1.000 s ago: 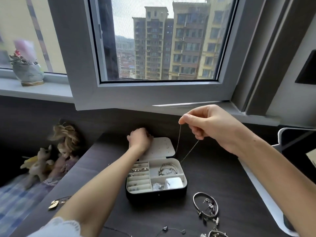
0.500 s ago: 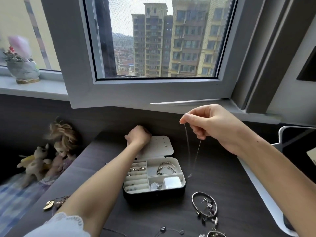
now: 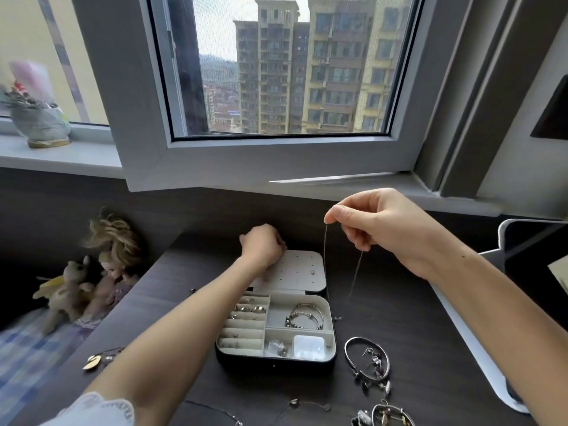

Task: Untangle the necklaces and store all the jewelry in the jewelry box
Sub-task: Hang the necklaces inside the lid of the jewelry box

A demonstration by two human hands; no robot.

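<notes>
A thin necklace (image 3: 325, 256) hangs in 2 strands from the right hand (image 3: 381, 224), which is held up above the tabletop (image 3: 415, 333). Thumb and forefinger pinch 1 strand at the top, and the other strand drops from under the curled lower fingers. Both strands come down just beside the far right corner of the jewelry box (image 3: 273, 365), outside its rim. Whether their ends touch the tabletop is too fine to tell.

The jewelry box lies open in the middle of the tabletop, with its black base toward the person and its pale lid (image 3: 302, 272) laid flat beyond. The left hand (image 3: 262, 245) rests at the lid's far left corner, seen from the back with its fingers curled under. I cannot tell whether it holds anything.

Inside the base, rings (image 3: 249, 309) sit in the slotted rows on the left. A beaded bangle (image 3: 292, 322) lies in the far right compartment and a small clear case (image 3: 308, 347) in the near right one.

On the tabletop right of the box lies a silver bracelet (image 3: 348, 354) with earrings inside its ring. A second fine chain (image 3: 310, 403) lies in front of the box. A gold pendant (image 3: 93, 361) lies near the tabletop's left edge.

A doll (image 3: 113, 241) and a plush toy (image 3: 69, 290) lie to the left, lower than the tabletop. A flower pot (image 3: 40, 124) stands on the windowsill (image 3: 61, 161). A white-edged device (image 3: 534, 259) stands at the right.
</notes>
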